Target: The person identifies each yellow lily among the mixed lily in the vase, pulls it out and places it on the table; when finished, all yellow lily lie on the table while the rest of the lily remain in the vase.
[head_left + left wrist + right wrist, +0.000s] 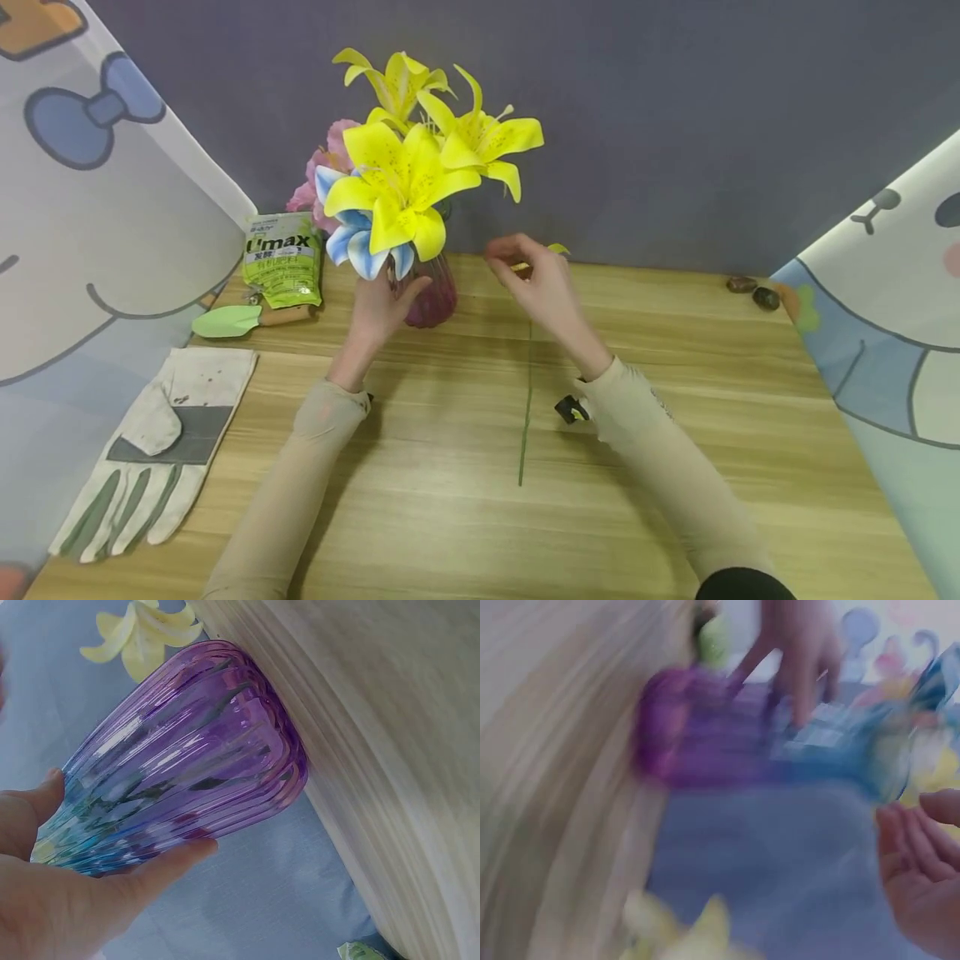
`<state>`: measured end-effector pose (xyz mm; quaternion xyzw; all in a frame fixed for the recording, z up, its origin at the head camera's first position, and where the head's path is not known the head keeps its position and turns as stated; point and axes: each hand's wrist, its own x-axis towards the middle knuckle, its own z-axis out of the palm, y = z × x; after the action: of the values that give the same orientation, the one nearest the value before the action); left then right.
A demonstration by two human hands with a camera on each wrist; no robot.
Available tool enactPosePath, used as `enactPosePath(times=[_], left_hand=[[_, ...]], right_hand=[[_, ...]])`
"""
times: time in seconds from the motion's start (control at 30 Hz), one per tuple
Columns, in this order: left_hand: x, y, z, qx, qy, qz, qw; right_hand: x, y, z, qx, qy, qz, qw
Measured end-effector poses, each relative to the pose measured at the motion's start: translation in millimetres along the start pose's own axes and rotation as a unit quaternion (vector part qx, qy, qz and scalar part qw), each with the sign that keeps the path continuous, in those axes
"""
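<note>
A ribbed glass vase [437,293], purple at its base and blue toward its neck, stands near the back of the table. My left hand [377,310] grips its side; in the left wrist view, thumb and fingers lie on either side of the glass [187,746]. Yellow lilies [405,187], a blue-and-white flower [360,242] and pink blooms [330,167] rise from the vase. To its right, my right hand [542,279] is held in the air, fingers loosely bent around nothing. Behind and below that hand lies another yellow lily [558,248], mostly hidden, its green stem [526,425] stretching frontward.
Left of the vase are a green fertilizer bag [282,267] and a small trowel [236,321] with a pale green blade. A white-and-grey work glove [161,450] lies at the front left. Two dark stones [765,298] sit at the back right, near a printed curtain.
</note>
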<state>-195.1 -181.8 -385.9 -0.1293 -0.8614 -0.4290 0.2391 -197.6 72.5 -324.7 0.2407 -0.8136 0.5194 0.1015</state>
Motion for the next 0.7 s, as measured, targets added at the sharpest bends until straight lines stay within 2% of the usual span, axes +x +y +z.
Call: enactPosePath(times=[0.17, 0.27, 0.47, 0.7], left_hand=[[0.9, 0.5, -1.3, 0.002, 0.0, 0.0, 1.0], [0.4, -0.4, -0.3, 0.01, -0.002, 0.002, 1.0], [0.0, 2.6, -0.3, 0.001, -0.009, 0.005, 0.9999], [-1.8, 1.9, -1.7, -0.003, -0.007, 0.0, 1.0]], right_hand=[[18, -37, 23, 0.116, 0.035, -0.062, 0.991], [28, -46, 34, 0.145, 0.047, -0.071, 0.986], [37, -51, 48, 0.128, 0.036, -0.082, 0.988], [40, -52, 58, 0.09, 0.056, -0.112, 0.988]])
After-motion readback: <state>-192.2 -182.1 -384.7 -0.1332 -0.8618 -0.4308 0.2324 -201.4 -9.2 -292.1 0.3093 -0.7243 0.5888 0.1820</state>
